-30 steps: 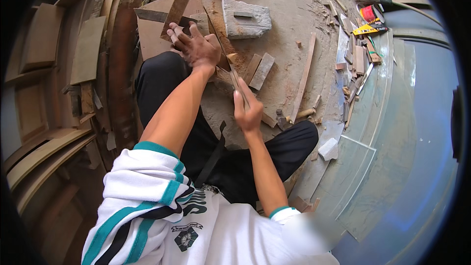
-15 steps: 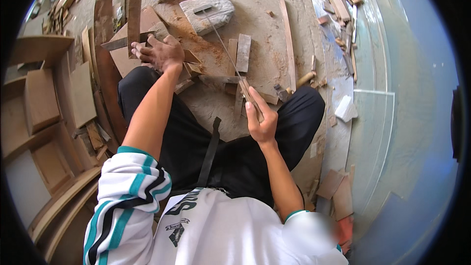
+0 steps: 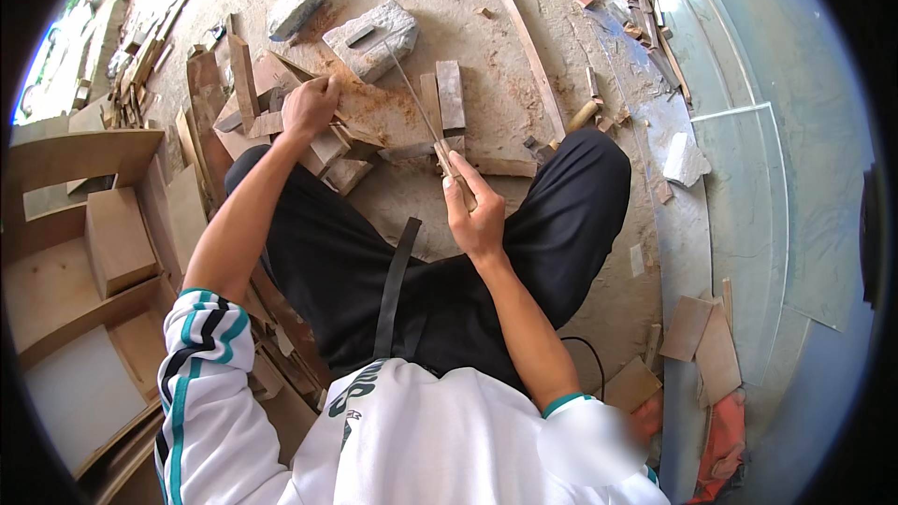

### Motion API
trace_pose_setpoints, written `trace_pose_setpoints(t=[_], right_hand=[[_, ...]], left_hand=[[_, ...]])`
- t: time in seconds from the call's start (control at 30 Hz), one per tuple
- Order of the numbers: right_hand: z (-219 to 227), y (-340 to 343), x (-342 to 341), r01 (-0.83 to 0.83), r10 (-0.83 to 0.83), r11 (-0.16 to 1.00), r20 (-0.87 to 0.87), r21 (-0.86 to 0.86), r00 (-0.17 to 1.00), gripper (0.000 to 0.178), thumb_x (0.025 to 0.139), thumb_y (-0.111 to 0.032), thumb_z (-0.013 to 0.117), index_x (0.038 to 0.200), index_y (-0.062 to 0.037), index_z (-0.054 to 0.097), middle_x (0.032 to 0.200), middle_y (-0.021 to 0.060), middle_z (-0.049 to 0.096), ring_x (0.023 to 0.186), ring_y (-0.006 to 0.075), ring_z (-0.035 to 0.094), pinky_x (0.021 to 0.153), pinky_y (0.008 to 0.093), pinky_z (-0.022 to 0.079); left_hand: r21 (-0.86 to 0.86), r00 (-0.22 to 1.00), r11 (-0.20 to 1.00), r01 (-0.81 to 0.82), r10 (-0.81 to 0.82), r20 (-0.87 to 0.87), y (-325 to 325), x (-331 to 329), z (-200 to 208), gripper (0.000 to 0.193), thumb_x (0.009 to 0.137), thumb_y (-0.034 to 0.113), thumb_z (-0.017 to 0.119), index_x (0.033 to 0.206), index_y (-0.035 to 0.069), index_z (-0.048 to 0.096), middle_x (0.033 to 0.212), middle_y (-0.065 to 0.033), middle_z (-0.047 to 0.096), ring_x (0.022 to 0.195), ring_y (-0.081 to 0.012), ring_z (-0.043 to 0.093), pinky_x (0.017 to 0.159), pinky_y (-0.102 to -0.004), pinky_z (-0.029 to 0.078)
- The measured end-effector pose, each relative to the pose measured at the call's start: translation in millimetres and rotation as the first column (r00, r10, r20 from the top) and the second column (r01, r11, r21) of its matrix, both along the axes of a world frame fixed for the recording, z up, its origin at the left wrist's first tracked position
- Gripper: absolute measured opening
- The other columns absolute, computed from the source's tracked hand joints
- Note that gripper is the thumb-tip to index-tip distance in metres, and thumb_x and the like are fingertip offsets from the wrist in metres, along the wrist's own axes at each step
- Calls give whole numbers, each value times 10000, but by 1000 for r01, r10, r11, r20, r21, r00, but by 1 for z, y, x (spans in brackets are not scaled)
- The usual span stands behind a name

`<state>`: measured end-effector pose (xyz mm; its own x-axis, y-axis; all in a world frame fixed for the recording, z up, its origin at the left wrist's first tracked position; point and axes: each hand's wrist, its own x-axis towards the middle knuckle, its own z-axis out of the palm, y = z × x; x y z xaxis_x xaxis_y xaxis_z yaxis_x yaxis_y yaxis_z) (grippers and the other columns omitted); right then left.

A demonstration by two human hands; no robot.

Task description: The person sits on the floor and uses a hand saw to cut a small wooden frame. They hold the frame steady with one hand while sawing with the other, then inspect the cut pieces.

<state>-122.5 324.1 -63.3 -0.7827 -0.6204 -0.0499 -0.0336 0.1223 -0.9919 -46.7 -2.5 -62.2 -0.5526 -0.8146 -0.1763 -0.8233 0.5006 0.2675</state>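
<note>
Our right hand (image 3: 478, 217) grips a brown wooden-handled saw with thin metal blade (image 3: 442, 151) near centre, pointing toward eleven o'clock. Left hand (image 3: 312, 108) curls over brown wooden pieces (image 3: 327, 146) at ten; gripping unclear. Reddish-brown sawdust (image 3: 370, 105) suggests some cutting done; what remains, we cannot tell.

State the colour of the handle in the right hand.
The handle is brown; it shows best in the head view.
</note>
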Motion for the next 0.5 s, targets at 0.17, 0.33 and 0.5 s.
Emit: trace_pose_setpoints(t=[0.17, 0.33, 0.5], right_hand=[[11, -3, 4, 41, -41, 998, 8, -40, 999, 381, 983, -164, 638, 1314, 23, 642, 1215, 171, 718, 1106, 197, 680, 958, 297, 507], [20, 1, 7, 20, -17, 999, 64, -46, 998, 386, 979, -156, 638, 1317, 30, 636, 1243, 183, 704, 1138, 208, 667, 983, 303, 495], [24, 11, 11, 40, -38, 999, 42, -26, 998, 399, 964, -192, 639, 1308, 10, 647, 1196, 206, 718, 1097, 269, 710, 937, 328, 528]], left_hand=[[473, 951, 836, 279, -307, -18, -16, 4, 31, 396, 982, 362, 582, 901, 16, 757, 765, -62, 709, 732, -128, 627, 747, -320, 514], [613, 922, 714, 338, -382, -64, -29, 3, 35, 301, 953, 289, 610, 903, 38, 769, 760, 4, 663, 685, -88, 547, 650, -280, 454], [760, 907, 602, 246, -420, 39, -28, -10, 35, 219, 889, 218, 689, 914, 14, 764, 802, -7, 699, 735, -95, 608, 671, -273, 482]])
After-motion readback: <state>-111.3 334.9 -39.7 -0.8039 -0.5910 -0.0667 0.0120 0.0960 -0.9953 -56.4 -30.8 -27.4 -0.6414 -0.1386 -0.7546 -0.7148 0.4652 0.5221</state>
